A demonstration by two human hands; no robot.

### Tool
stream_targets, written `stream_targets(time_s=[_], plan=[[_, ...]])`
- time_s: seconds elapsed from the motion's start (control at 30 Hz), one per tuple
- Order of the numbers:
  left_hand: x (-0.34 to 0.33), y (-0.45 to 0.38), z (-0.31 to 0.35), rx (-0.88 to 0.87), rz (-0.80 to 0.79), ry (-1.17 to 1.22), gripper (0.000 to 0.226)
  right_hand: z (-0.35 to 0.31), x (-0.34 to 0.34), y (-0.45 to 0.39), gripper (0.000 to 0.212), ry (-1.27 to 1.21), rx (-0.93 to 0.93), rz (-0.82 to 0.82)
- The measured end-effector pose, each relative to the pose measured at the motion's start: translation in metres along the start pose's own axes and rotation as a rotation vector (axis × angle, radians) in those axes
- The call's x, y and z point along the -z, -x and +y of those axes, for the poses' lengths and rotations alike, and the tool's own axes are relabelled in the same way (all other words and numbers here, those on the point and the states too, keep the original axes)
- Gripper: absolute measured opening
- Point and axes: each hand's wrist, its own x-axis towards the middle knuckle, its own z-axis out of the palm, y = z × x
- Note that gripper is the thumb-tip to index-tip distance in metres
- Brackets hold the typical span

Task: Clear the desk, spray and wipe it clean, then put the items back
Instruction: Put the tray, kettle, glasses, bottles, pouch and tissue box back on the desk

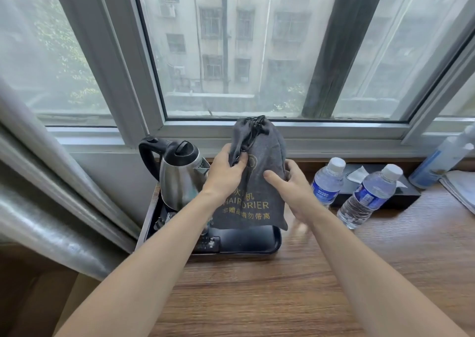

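Observation:
A grey drawstring hair-drier bag (259,156) with gold lettering stands upright over the black tray (252,246) at the back of the wooden desk (282,285). My left hand (225,172) grips its left side near the drawstring cords. My right hand (290,185) holds its right side, thumb across the front and fingers behind. A steel electric kettle (177,177) with a black handle stands on the tray just left of the bag.
Two water bottles (327,182) (370,195) stand right of the bag, before a black tissue box (359,179). A spray bottle (442,161) and a folded white cloth (460,187) lie at the far right. A curtain (51,195) hangs at left.

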Motion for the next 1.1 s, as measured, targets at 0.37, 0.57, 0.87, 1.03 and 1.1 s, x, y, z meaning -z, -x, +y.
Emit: stream_targets(time_s=[0.37, 0.57, 0.87, 1.03, 1.1], plan=[[-0.005, -0.045, -0.015, 0.083, -0.007, -0.047, 0.009, 0.021, -0.007, -0.051, 0.033, -0.027, 0.015, 0.092], [-0.003, -0.049, -0.011, 0.101, 0.016, -0.156, 0.006, 0.031, -0.003, -0.057, 0.036, -0.009, 0.025, 0.039], [-0.008, -0.024, -0.022, 0.089, 0.129, -0.170, 0.010, 0.044, -0.008, -0.045, 0.036, -0.013, 0.061, 0.031], [-0.004, -0.016, -0.019, 0.050, 0.132, -0.250, 0.030, 0.039, -0.007, -0.041, 0.034, 0.011, 0.044, 0.041], [-0.004, -0.004, -0.021, 0.000, 0.110, -0.322, 0.062, 0.039, -0.008, -0.039, 0.034, 0.014, 0.046, 0.053]])
